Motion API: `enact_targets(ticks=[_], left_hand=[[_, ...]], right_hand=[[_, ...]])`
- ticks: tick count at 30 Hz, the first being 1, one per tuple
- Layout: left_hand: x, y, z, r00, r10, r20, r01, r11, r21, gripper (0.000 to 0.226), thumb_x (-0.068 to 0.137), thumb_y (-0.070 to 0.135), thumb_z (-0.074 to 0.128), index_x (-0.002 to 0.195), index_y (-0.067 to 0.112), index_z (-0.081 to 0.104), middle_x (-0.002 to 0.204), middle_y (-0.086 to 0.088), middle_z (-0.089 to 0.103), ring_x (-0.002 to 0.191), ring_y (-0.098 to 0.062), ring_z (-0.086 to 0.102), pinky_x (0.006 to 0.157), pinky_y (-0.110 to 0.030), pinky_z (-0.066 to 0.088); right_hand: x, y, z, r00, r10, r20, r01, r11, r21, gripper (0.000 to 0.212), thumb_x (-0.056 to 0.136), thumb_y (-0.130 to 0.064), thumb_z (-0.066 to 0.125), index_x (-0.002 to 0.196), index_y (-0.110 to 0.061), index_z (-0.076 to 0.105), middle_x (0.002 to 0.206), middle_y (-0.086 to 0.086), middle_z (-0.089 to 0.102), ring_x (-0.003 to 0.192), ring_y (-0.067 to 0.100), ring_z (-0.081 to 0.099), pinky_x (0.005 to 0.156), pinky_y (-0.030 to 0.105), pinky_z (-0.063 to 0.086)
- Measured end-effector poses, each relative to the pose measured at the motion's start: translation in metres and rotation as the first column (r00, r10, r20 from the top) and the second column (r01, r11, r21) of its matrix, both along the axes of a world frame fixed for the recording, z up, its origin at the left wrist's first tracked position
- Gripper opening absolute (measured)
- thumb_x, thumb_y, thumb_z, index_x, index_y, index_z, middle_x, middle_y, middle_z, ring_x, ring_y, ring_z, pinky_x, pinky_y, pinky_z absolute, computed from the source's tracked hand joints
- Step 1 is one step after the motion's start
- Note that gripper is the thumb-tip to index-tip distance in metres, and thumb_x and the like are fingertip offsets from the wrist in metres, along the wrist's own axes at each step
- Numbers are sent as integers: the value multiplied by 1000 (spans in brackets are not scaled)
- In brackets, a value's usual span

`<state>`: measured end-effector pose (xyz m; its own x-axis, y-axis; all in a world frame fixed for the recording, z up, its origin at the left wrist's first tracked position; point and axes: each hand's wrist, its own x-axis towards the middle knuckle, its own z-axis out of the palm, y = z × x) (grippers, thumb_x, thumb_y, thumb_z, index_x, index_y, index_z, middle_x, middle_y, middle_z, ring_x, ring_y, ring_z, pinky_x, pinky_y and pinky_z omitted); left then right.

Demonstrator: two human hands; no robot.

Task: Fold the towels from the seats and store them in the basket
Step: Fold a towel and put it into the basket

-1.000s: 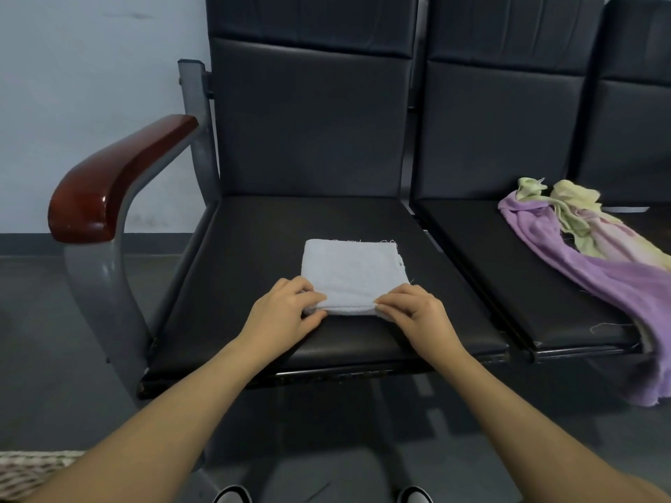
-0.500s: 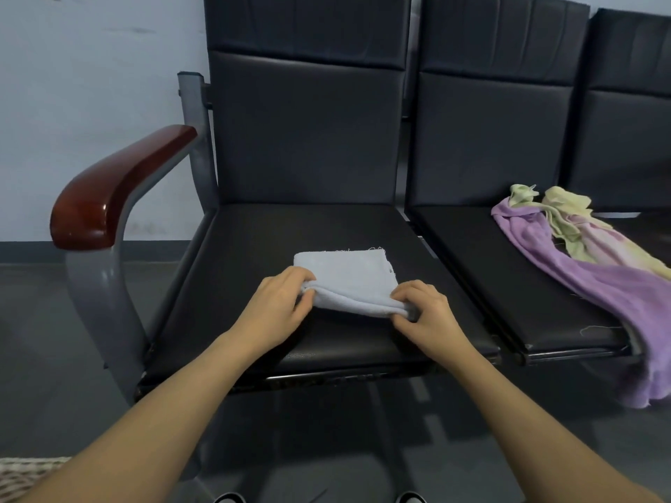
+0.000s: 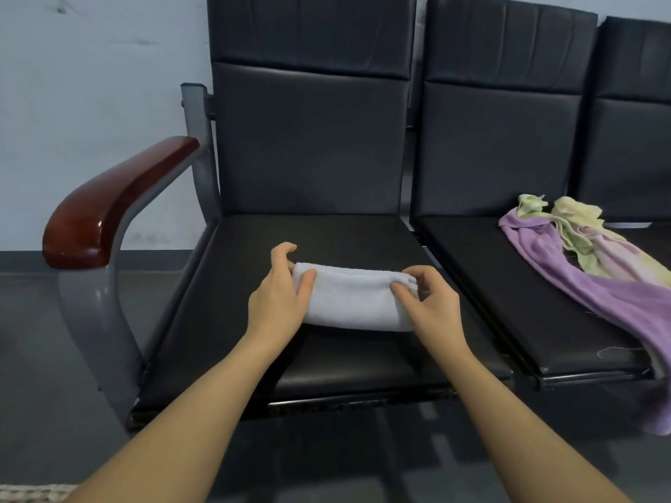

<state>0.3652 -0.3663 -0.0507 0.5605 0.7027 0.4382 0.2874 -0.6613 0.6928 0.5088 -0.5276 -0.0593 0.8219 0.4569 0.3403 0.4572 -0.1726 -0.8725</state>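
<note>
A waiting area: a row of joined black padded seats with a glossy reddish-brown wooden armrest, against a plain pale wall.

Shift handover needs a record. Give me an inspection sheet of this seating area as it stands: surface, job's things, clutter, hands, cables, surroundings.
Surface: black padded seat, first of a joined row, worn along its front edge.
Job's things: white towel, folded, held at both ends just above the seat; purple towel and yellow-green towel lie unfolded on the next seat, the purple one hanging over the front edge. Woven edge at bottom left, possibly the basket.
Clutter: nothing seen.
Hands: left hand and right hand each grip one towel end.
Cables: nothing seen.
Surroundings: wooden armrest, pale wall, grey floor.
</note>
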Motion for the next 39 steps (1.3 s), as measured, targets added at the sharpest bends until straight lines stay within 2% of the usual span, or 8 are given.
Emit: enact_targets(ticks=[5, 11, 16, 21, 29, 34, 37, 39], left_hand=[[24, 17, -1, 993, 109, -34, -110, 993, -35, 47, 93, 36, 55, 132, 21, 34, 89, 9, 55, 86, -17, 57, 74, -34, 45], [58, 35, -13, 930, 257, -264, -296, 948, -120, 44, 89, 43, 59, 119, 14, 45, 110, -2, 59, 97, -25, 59, 69, -32, 39], [55, 40, -27, 991, 135, 2, -135, 987, 88, 21, 92, 33, 58, 92, 13, 63, 87, 2, 62, 79, -20, 59, 73, -36, 47], [37, 48, -30, 983, -147, -113, 143, 989, -44, 31, 93, 26, 56, 122, 21, 63, 117, 7, 61, 104, -16, 56, 91, -32, 45], [25, 39, -16, 985, -1, -170, -17, 994, -105, 38, 89, 29, 59, 127, 27, 58, 113, 6, 63, 102, -16, 57, 86, -30, 46], [-1, 32, -15, 968, 8, -253, -23, 998, -59, 36, 89, 33, 58, 125, 29, 59, 110, 6, 60, 100, -15, 56, 84, -34, 49], [-12, 28, -18, 955, -2, -296, -20, 997, -73, 30, 93, 37, 51, 119, 28, 64, 104, 5, 55, 92, -16, 56, 77, -33, 49], [-15, 26, -19, 932, 38, -360, -42, 999, -2, 31, 95, 40, 46, 113, 26, 69, 106, 5, 53, 90, -17, 56, 76, -32, 47]], right_hand=[[11, 23, -8, 992, -128, -22, 121, 974, -192, 24, 87, -28, 63, 110, -22, 57, 97, -9, 60, 88, 11, 58, 73, 29, 46], [30, 38, -23, 970, -186, 155, 229, 913, -338, 16, 89, -26, 60, 102, -18, 64, 112, -4, 57, 107, 19, 48, 87, 28, 30], [33, 40, -18, 995, -55, 85, 84, 915, -394, 28, 95, -21, 49, 120, -26, 60, 116, -11, 62, 108, 7, 52, 105, 27, 21], [35, 39, -17, 996, -71, 49, 86, 880, -468, 23, 99, -29, 43, 112, -29, 62, 86, -14, 54, 85, 5, 44, 94, 19, 14], [22, 37, -13, 996, -69, 61, 89, 899, -428, 20, 98, -28, 45, 107, -29, 63, 81, -17, 56, 85, 2, 49, 88, 21, 13], [11, 23, -15, 997, 10, 75, 17, 937, -349, 16, 95, -23, 51, 97, -27, 66, 92, -18, 63, 89, -39, 18, 102, 29, 20], [6, 21, -10, 999, 10, 45, 6, 938, -346, 16, 94, -24, 52, 96, -25, 67, 90, -18, 62, 86, -37, 23, 102, 29, 22], [6, 23, -8, 999, 12, 53, 12, 910, -415, 14, 93, -28, 52, 95, -27, 65, 90, -16, 61, 89, -19, 41, 95, 26, 20]])
